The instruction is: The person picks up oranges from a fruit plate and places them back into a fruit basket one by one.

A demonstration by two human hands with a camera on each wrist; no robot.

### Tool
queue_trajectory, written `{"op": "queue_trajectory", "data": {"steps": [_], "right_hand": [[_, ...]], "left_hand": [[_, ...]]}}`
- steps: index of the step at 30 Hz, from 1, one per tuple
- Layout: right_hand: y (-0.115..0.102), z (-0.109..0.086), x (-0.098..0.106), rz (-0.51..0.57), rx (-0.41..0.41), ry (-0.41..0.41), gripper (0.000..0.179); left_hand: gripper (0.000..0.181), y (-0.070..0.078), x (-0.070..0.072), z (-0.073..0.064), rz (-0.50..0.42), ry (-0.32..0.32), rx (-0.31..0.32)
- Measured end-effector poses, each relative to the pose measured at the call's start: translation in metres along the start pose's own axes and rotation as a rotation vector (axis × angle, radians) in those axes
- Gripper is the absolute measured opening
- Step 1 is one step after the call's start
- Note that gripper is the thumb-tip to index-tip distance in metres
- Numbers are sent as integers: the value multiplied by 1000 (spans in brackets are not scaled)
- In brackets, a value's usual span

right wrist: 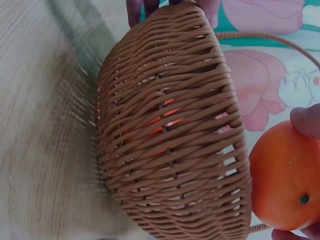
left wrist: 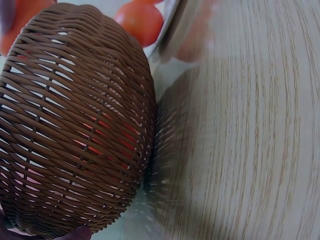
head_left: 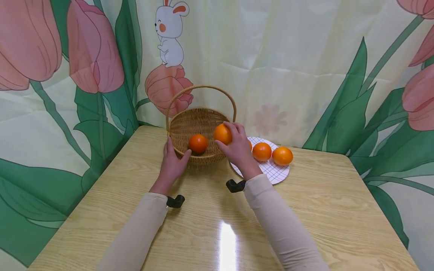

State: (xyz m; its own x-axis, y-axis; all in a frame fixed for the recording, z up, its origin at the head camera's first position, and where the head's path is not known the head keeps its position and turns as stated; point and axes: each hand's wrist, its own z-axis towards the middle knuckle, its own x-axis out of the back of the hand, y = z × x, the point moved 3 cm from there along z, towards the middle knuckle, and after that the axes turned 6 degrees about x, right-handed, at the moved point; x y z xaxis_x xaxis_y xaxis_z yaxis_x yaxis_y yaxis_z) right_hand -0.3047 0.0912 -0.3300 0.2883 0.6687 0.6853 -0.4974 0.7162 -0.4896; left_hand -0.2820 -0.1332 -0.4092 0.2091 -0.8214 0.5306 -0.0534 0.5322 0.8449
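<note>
A brown wicker basket (head_left: 207,160) with a tall arched handle (head_left: 203,86) stands on the table. Inside it lies one reddish-orange fruit (head_left: 198,143), glimpsed through the weave in both wrist views. My left hand (head_left: 172,162) holds the basket's left side, its thumb at the front rim; its fingertips (right wrist: 134,11) show at the basket's edge in the right wrist view. An orange (head_left: 222,134) with a small green stem spot is in my right hand (head_left: 238,146), gripped between thumb and fingers at the basket's right rim.
Right of the basket is a white checked plate (head_left: 276,174) bearing oranges (head_left: 262,152), partly hidden by my right hand. A tulip-and-rabbit curtain (head_left: 271,67) hangs behind the wooden table (head_left: 200,233). Each wrist wears a small black camera.
</note>
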Motion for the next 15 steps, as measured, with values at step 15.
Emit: {"op": "queue_trajectory", "data": {"steps": [15], "right_hand": [[-3,4,-15,-5,11,-72,63]], "left_hand": [[99,1,0,-2,1,9,-2]]}}
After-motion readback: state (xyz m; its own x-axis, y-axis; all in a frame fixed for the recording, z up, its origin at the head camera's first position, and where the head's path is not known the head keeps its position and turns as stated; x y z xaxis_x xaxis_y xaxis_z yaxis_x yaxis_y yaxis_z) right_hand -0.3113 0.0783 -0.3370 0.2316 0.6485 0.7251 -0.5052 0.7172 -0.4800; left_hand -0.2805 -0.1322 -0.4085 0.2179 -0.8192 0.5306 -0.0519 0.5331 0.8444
